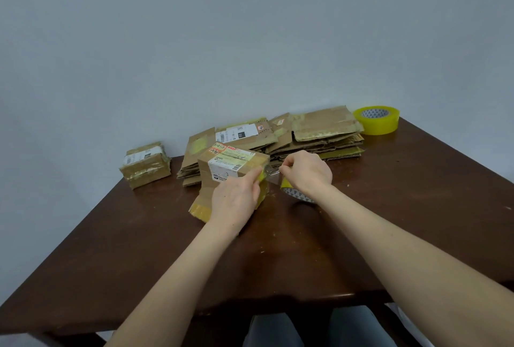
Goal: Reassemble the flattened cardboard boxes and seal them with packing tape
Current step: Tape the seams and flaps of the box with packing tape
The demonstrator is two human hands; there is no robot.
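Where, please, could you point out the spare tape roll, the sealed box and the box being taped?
spare tape roll (378,126): head view, on its yellow outer wall.
sealed box (146,172): head view, on its taped front face.
box being taped (225,170): head view, on its white label.

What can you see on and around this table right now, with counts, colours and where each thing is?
Table: one, dark brown, foreground.
Flat boxes: two stacks, tan, far side of the table.
Sealed box: one, tan, far left edge.
Box being taped: one, tan with labels, centre.
Spare tape roll: one, yellowish, far right.
Working tape roll: one, yellowish, just right of the centre box.
Wall: one, grey-blue, behind.
Hands: two; left hand grips the box being taped, right hand holds the working tape roll.
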